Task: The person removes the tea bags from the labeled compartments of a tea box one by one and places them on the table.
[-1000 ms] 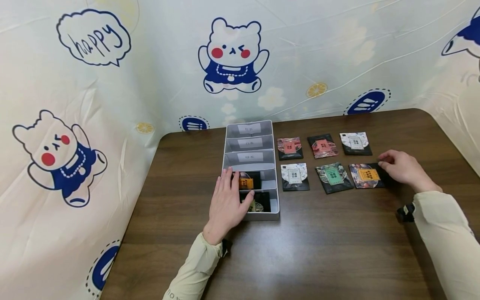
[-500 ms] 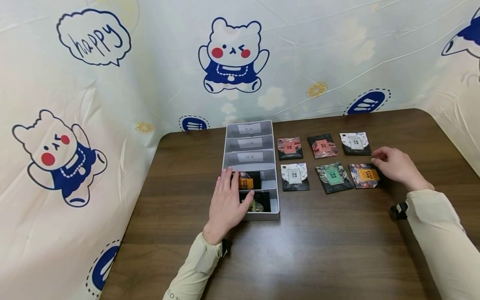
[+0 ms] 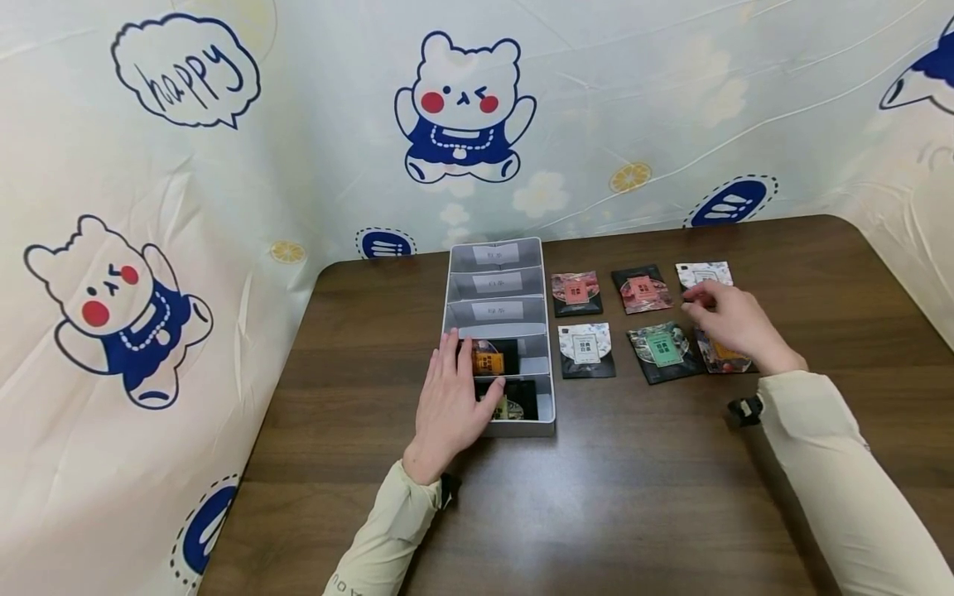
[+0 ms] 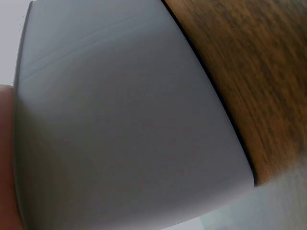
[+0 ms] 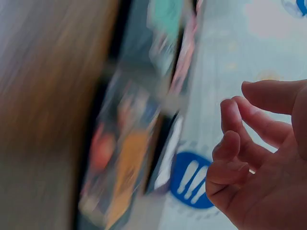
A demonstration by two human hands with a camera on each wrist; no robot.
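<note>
My left hand (image 3: 453, 401) rests on the left side of a long grey divided box (image 3: 522, 429), fingers extended and thumb over its nearest compartment. Inside that compartment lies a black packet with a yellow-green label (image 3: 525, 401); the one behind holds an orange-labelled packet (image 3: 489, 362). Over the right-hand packets hovers my right hand (image 3: 738, 324), fingers loosely bent with nothing between them. It partly covers another orange-labelled packet (image 3: 719, 360) and a white packet (image 3: 704, 271). A green-labelled packet (image 3: 662, 349) lies just left of it. In the left wrist view, the box wall (image 4: 124, 115) fills most of the frame.
Two red-labelled packets (image 3: 576, 292) and a second white packet (image 3: 586, 349) lie right of the box. Paper labels (image 3: 498, 283) mark the three far compartments. A printed cloth (image 3: 581, 108) hangs behind the wooden table (image 3: 611, 497).
My right hand has moved left from beside the orange-labelled packet to above it and the white packet's near edge. The left hand and the packets have stayed in place.
</note>
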